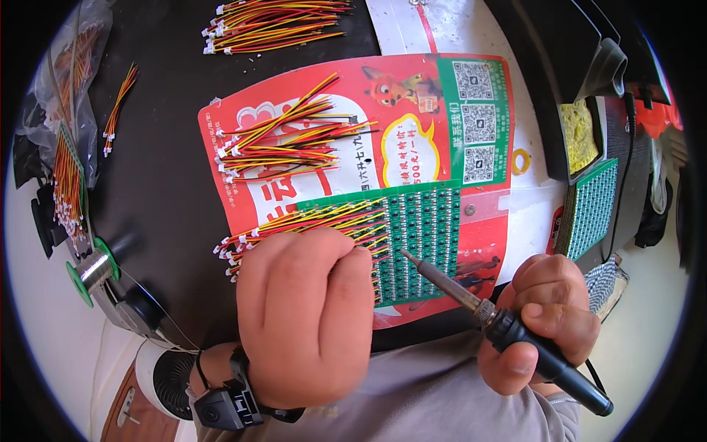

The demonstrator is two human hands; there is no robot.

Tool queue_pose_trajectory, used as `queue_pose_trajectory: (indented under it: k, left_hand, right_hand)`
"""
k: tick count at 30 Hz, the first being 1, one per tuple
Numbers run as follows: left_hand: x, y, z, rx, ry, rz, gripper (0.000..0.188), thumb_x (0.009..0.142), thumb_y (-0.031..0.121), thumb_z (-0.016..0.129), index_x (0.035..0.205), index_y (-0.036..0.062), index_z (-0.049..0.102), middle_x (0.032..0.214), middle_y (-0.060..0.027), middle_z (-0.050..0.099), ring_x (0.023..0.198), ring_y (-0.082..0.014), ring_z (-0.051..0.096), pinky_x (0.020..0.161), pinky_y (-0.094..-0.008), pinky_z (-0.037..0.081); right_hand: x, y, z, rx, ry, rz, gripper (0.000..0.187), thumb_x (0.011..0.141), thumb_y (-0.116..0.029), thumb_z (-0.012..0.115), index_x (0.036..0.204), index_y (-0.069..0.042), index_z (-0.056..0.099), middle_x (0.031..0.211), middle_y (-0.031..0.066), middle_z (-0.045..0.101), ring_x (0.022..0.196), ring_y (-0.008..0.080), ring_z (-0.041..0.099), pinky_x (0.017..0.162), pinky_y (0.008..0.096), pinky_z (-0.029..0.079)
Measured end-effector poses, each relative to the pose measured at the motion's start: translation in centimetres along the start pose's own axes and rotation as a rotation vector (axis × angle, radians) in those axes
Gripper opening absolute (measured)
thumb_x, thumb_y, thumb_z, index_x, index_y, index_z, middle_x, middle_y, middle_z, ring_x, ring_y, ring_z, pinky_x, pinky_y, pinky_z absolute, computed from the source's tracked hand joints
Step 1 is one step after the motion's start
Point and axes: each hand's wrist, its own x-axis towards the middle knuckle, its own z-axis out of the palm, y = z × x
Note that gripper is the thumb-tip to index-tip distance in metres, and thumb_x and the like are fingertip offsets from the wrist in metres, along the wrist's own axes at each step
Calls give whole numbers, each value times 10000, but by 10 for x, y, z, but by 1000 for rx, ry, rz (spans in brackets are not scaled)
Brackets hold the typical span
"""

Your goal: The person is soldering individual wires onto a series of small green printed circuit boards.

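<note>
A green circuit board panel lies on a red printed sheet. Red, yellow and black wires with white connectors spread over its left part. My left hand is closed above the panel's lower left, its fingers curled down by the wires; whatever it pinches is hidden. In my right hand is a soldering iron, gripped by its dark handle. Its metal tip points up and left over the middle of the panel, near the wire ends; contact is unclear.
Loose wire bundles lie on the sheet and at the far edge. At left are a plastic bag of wires and a solder spool. A yellow sponge and stacked green boards stand at right.
</note>
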Motion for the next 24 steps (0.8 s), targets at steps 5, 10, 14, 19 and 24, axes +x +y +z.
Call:
queue_pose_trajectory:
  k: [5,10,14,19,24]
  left_hand:
    - [-2,-1,2,90,2,52,235,685,68,707,909,8,673,894,-90,622,824,-277,592,698,-390,456]
    - [-5,-2,1,51,14,45,242,687,84,709,915,7,686,868,-75,609,789,-266,584,682,-391,440]
    - [-3,-3,-2,-59,-23,8,285,671,-56,782,939,-18,694,860,-118,599,736,-303,569,631,-387,460]
    - [-2,-3,2,-86,15,-9,280,669,-67,784,928,-14,693,840,-116,609,715,-302,575,619,-383,470]
    - [-4,-7,6,-44,62,27,278,634,30,741,908,-1,702,810,-68,599,714,-249,576,617,-363,444]
  right_hand:
    - [0,2,1,-12,-29,11,431,818,-259,834,972,6,530,641,48,530,506,194,526,442,317,435]
    - [4,1,1,-2,-52,18,431,804,-242,843,968,12,536,637,48,535,510,201,532,444,317,437]
    - [3,2,3,-3,-39,26,424,798,-236,844,955,17,542,638,48,538,512,204,533,445,318,437]
    - [3,0,2,-3,-45,43,425,793,-240,849,947,17,548,639,50,540,516,205,535,445,319,434]
    - [3,0,3,6,-54,52,423,791,-244,851,942,14,552,638,52,540,519,206,537,448,321,435]
